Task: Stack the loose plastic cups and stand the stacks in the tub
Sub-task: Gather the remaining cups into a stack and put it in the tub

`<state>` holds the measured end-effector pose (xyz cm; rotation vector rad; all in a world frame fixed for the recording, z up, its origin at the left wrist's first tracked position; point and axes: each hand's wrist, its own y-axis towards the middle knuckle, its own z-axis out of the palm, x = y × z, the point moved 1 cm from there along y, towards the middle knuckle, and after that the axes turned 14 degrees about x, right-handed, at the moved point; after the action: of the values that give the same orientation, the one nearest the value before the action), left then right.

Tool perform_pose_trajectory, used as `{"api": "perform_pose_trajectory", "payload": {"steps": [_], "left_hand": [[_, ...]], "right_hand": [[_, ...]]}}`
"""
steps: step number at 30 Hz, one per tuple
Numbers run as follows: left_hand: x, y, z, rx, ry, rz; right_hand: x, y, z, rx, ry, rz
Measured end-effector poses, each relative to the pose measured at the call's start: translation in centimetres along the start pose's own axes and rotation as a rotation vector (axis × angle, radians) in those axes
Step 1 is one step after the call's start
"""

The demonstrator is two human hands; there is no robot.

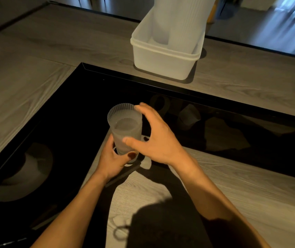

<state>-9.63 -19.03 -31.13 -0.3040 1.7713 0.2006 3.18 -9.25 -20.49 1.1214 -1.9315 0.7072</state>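
Observation:
A short stack of frosted, ribbed plastic cups (pixel 125 126) stands upright over the black glass hob. My left hand (pixel 113 161) grips the stack at its base. My right hand (pixel 158 138) curls around the upper cup, fingertips on its rim and thumb on its side. Farther back on the wooden counter sits the white plastic tub (pixel 162 63). Tall stacks of the same ribbed cups (pixel 178 20) stand inside it, their tops cut off by the frame's upper edge.
The black glass hob (pixel 68 122) fills the middle and left of the counter and mirrors the cups. Grey wood-grain counter (pixel 241 185) lies on every side of it. The counter's far edge runs just behind the tub, with the floor beyond.

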Motion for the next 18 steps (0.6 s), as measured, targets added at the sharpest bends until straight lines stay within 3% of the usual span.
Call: {"api": "perform_pose_trajectory", "payload": {"steps": [7, 12, 15, 18], "left_hand": [[-0.3, -0.1, -0.1, 0.012, 0.030, 0.001], [-0.5, -0.1, -0.3, 0.000, 0.088, -0.016], [-0.4, 0.4, 0.2, -0.032, 0.077, -0.062], [-0.9, 1.3, 1.4, 0.022, 0.100, -0.068]], "right_hand": [[-0.4, 0.1, 0.9, 0.017, 0.089, 0.023], [-2.5, -0.8, -0.1, 0.135, 0.232, 0.063], [-5.6, -1.8, -1.1, -0.074, 0.455, 0.223], [-10.0, -2.4, -2.7, -0.530, 0.843, 0.470]]}}
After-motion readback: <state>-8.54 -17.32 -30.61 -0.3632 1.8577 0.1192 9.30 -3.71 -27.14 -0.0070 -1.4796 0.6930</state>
